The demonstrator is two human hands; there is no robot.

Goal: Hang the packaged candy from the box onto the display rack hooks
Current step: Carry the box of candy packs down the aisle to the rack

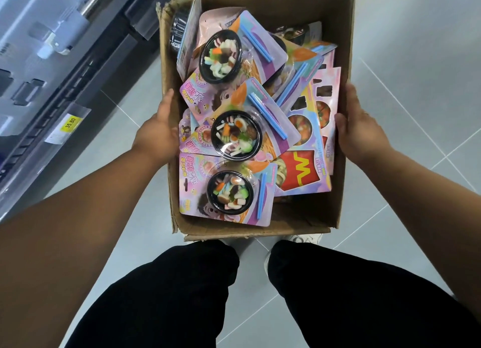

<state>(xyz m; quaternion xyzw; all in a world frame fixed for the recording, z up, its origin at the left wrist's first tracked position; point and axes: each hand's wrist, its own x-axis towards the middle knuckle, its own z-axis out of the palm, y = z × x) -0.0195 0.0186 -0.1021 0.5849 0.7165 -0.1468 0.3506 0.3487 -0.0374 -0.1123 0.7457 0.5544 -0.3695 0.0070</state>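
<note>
Candy packs [235, 136], noodle-bowl and fries cards, lie heaped in the cardboard box [343, 35]; a shelf edge [59, 97] runs at 9 o'clock. Our left hand [156, 131] clamps the box's 9 o'clock wall, our right hand [361, 131] its 3 o'clock wall, thumbs over the rim. We judge hanging not begun: next, free one hand and pinch a card.

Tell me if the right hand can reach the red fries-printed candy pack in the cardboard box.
Probably yes, once it lets go: the right hand grips the brown cardboard box wall beside the red fries-printed candy pack, whose face lies uncovered.
</note>
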